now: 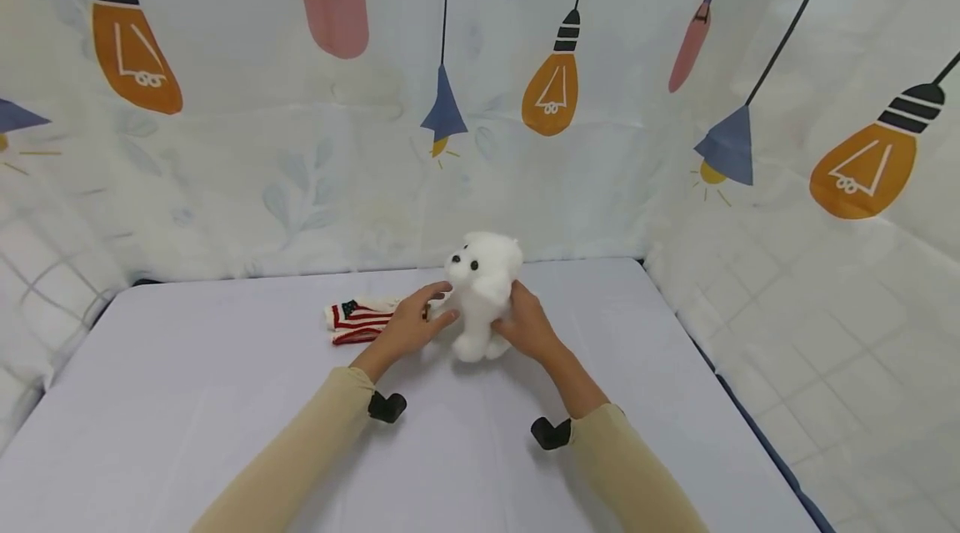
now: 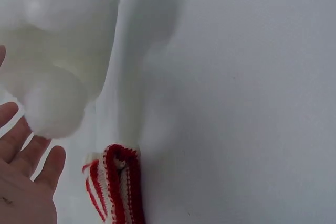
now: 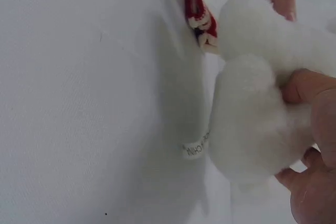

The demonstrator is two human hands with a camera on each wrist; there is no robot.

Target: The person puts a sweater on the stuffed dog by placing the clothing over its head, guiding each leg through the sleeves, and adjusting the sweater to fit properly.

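Observation:
A white plush bear (image 1: pixel 480 291) with black eyes and nose is upright over the table, its face turned to the left. My right hand (image 1: pixel 528 324) grips its side, thumb in front and fingers behind, as the right wrist view also shows. On the other side, my left hand (image 1: pixel 412 320) is beside the bear with thumb and fingers spread; in the left wrist view its fingertips (image 2: pixel 39 148) are right by a round paw. Left of the bear lies a folded knit piece (image 1: pixel 360 323) with red and white stripes and a dark blue patch, partly hidden behind my left hand.
The table (image 1: pixel 187 399) has a white cover. Behind it hangs a white curtain (image 1: pixel 247 158) printed with lamps and bulbs, which continues down the right side. A black wrist mount (image 1: pixel 387 408) sticks out inside the left sleeve, another (image 1: pixel 551 434) inside the right.

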